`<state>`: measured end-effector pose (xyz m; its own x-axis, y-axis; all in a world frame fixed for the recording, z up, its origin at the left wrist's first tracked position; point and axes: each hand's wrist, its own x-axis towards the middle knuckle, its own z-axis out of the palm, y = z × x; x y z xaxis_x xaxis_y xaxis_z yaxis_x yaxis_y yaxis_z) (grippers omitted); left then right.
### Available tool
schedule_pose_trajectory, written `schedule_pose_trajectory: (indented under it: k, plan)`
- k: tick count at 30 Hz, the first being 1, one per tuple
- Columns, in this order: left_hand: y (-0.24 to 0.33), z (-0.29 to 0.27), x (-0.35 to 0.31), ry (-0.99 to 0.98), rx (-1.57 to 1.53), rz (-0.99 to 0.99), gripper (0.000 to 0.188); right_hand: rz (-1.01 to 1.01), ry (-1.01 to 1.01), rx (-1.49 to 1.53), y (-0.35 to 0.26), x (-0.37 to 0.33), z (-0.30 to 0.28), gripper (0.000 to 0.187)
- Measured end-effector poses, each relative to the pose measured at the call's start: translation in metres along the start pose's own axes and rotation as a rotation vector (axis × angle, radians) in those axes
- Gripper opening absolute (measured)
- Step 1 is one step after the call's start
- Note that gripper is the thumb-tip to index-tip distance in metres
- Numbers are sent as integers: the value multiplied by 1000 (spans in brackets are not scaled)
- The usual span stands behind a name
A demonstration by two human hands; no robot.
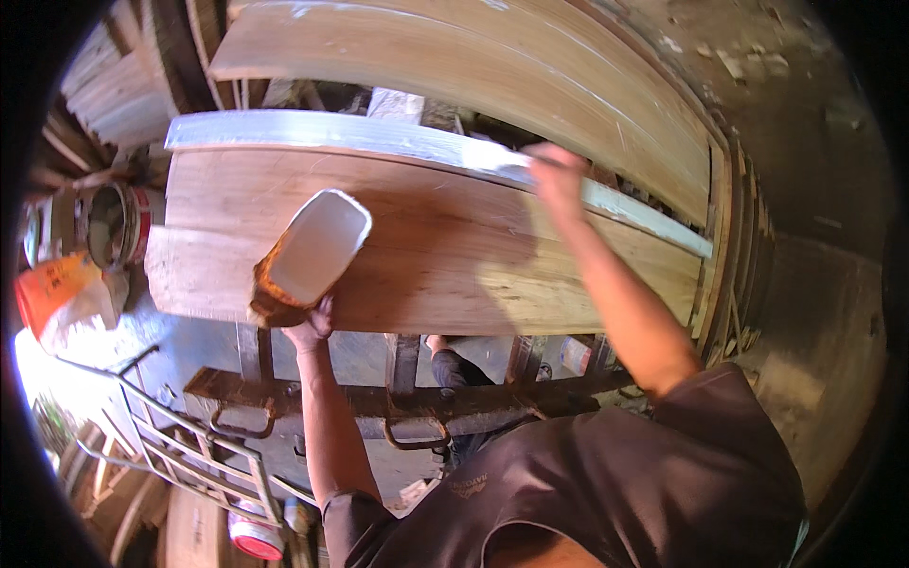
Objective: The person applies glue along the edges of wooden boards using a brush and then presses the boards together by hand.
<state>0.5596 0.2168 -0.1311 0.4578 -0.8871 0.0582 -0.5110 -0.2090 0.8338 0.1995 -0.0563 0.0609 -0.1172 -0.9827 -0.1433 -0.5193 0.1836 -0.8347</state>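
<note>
My left hand [314, 324] grips the lower end of an open plastic container [327, 241], whose inside is coated white and whose outer wall is orange-brown. The container is tilted over the near wooden board [426, 246]. My right hand [559, 180], slightly smeared by motion, is closed around a brush [497, 159]. White wet-looking coating covers a long narrow strip of wood [312, 130] behind the near board, and the brush lies against that strip. The brush's handle is mostly hidden by my fingers.
Behind the strip lies another wide board [454, 57]. A dark metal beam with handles [322, 402] runs along my side. Left are a bucket [112, 222], an orange container [59, 289] and a metal frame [189, 445]. Stacked wood edges [739, 237] stand at right.
</note>
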Motion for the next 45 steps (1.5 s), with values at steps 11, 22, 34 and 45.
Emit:
schedule_pose_trajectory:
  k: [11,22,34,45]
  plan:
    - [16,-44,28,14,280,163,48,-157,93,-11,-2,-10,39,12]
    - [158,-32,21,-100,61,-179,42,199,580,-552,153,-9,-325,16]
    - [327,156,-109,-437,-224,-81,56,-145,80,-282,74,32,-138,5]
    - [295,169,-144,-511,-7,-218,57,300,584,-601,264,10,-504,22]
